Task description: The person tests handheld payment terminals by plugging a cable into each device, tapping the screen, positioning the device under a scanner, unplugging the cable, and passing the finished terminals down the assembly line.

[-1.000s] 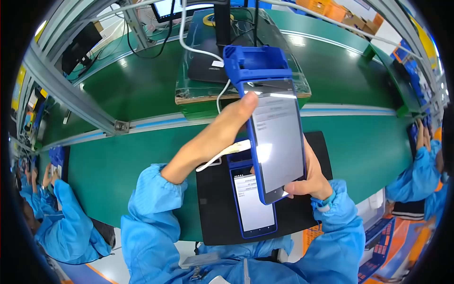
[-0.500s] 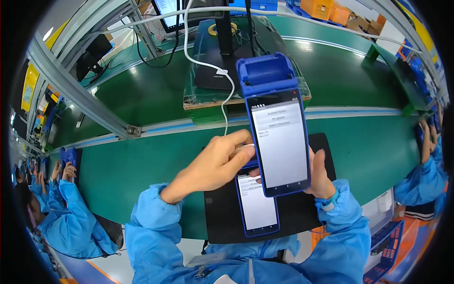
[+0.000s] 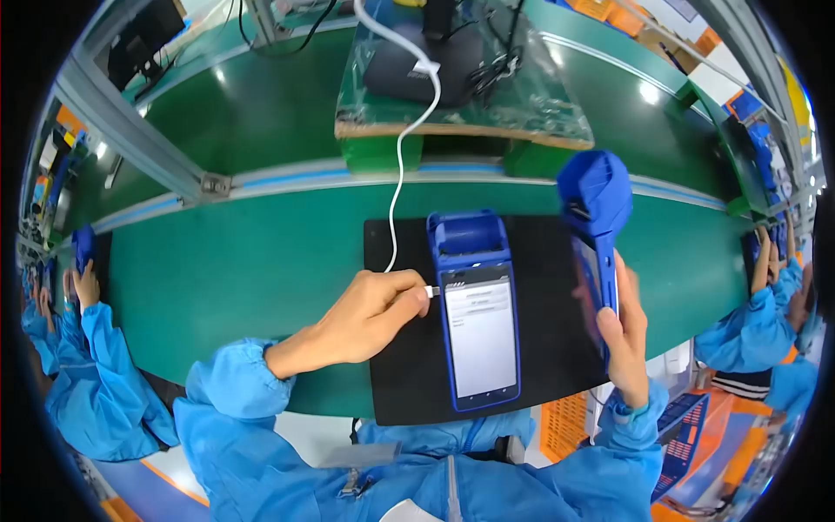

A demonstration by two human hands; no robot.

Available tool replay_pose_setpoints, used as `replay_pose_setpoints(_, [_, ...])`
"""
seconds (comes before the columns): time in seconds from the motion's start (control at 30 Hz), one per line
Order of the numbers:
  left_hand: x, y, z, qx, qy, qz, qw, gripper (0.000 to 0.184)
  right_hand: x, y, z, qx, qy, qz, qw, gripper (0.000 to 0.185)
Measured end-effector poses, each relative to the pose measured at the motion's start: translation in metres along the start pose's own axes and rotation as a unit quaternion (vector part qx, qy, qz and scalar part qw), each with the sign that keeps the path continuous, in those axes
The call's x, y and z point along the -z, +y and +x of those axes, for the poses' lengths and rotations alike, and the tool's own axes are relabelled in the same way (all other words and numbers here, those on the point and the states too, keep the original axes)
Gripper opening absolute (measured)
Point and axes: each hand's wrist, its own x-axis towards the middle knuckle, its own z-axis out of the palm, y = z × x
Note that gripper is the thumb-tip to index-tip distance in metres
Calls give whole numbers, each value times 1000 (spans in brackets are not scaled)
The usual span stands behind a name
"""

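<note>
Between finger and thumb, my left hand point(image 3: 365, 317) pinches the white plug of a USB cable point(image 3: 399, 187). The plug's tip is close to the left side of a blue handheld payment terminal point(image 3: 483, 348); whether it touches cannot be made out. That terminal lies face up on a black mat point(image 3: 402, 383), its screen lit with grey buttons and its printer end pointing away from me. Gripped in my right hand point(image 3: 628, 335) is a second blue payment terminal point(image 3: 595, 204), raised above the mat's right side, turned edge-on and slightly blurred.
A raised green stand point(image 3: 470, 126) with a black device point(image 3: 422, 70) is beyond the green bench point(image 3: 235, 252). Co-workers in blue sleeves point(image 3: 104, 374) work at left and right. A metal frame post point(image 3: 130, 122) slants at the left. Orange crates point(image 3: 564, 426) are below the bench.
My right hand has carried the second terminal rightward and turned it edge-on, uncovering the one on the mat. My left hand, with the cable plug, is now by the lying terminal's left side.
</note>
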Motion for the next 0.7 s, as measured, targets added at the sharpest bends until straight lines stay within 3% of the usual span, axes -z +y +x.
replay_pose_setpoints(0.03, [-1,-7,-2,-4,-38,24,999,29,-1,5,-6,26,46,-183,982,56])
replay_pose_setpoints(0.07, [-1,-3,-4,4,-86,41,995,28,-8,6,-7,21,34,-186,982,56])
replay_pose_setpoints(0.13, [-10,-20,-3,-30,-105,10,994,28,-24,6,-8,-35,115,-361,925,47])
replay_pose_setpoints(0.17, [-12,-26,-2,-74,-123,-10,990,29,-30,12,-9,-35,104,-363,925,47])
replay_pose_setpoints(0.23, [-3,-20,-2,-58,-155,-18,986,31,-42,29,-8,0,135,-437,889,45])
replay_pose_setpoints(0.3, [-1,-20,-2,36,-234,-90,967,32,-53,31,-14,22,118,-447,887,48])
replay_pose_setpoints(0.37, [0,-21,-2,35,-237,-99,966,33,-73,13,-21,87,135,-460,873,53])
replay_pose_setpoints(0.43, [0,-21,-2,51,-229,-112,966,32,-88,16,-39,42,77,-180,980,77])
replay_pose_setpoints(0.5, [3,-15,-4,69,-252,-94,961,31,-103,12,-47,12,7,-112,994,91])
replay_pose_setpoints(0.7, [-3,-17,-5,49,-306,-74,948,30,-117,13,-51,-13,19,-54,998,101])
